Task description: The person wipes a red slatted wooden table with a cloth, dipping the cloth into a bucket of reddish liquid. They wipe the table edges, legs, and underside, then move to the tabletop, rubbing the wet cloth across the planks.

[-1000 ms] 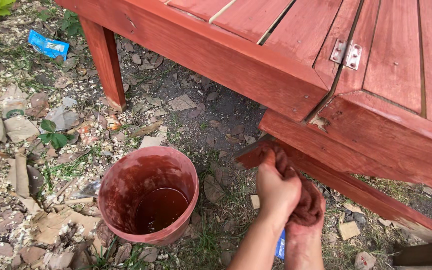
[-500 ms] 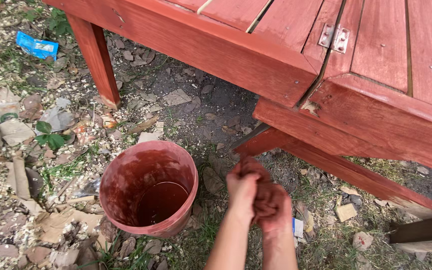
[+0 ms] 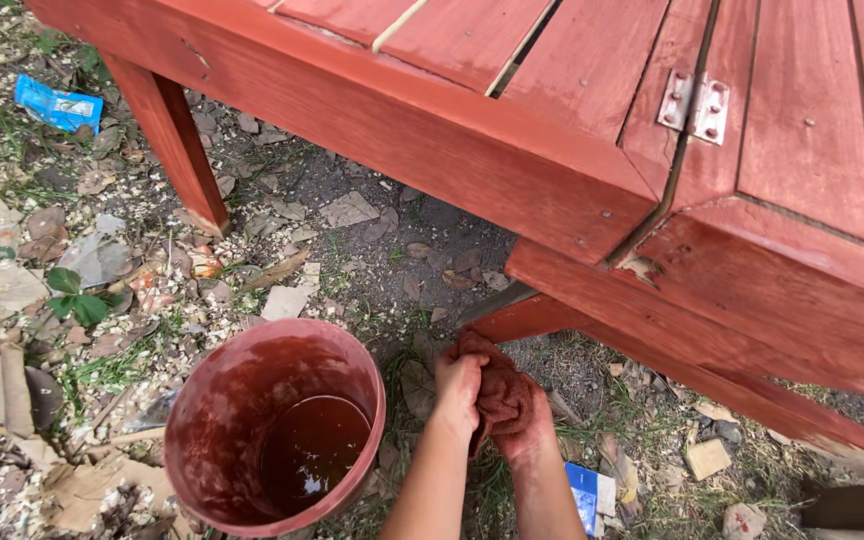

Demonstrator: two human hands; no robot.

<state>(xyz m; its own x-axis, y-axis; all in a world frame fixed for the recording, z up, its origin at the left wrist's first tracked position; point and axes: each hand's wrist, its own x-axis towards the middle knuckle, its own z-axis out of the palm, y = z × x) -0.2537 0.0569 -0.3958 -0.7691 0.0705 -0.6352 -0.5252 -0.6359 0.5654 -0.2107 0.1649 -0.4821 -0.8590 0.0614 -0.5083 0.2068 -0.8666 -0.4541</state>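
A crumpled reddish-brown rag (image 3: 497, 390) is bunched between both my hands, low over the ground. My left hand (image 3: 455, 390) grips its left side and my right hand (image 3: 532, 432) holds it from below right. Both hands are stained red. Just left of them stands a round bucket (image 3: 202, 420), stained red all over, with dark brown liquid (image 3: 312, 450) pooled at its bottom. Above and to the right is a red-stained wooden table (image 3: 472, 130) with a metal hinge (image 3: 694, 105) on its top and a slanted leg brace (image 3: 652, 330) just beyond my hands.
The table's leg (image 3: 172, 140) stands on dirt at the left. Stones, dry leaves, paper scraps and wood chips litter the ground. A blue wrapper (image 3: 57, 102) lies at upper left, another blue packet (image 3: 585, 495) by my right wrist. A small green plant (image 3: 77, 300) grows at left.
My hands have drawn the rag down and left, away from the table's brace, and bunched it up beside the bucket. The view has shifted a little.
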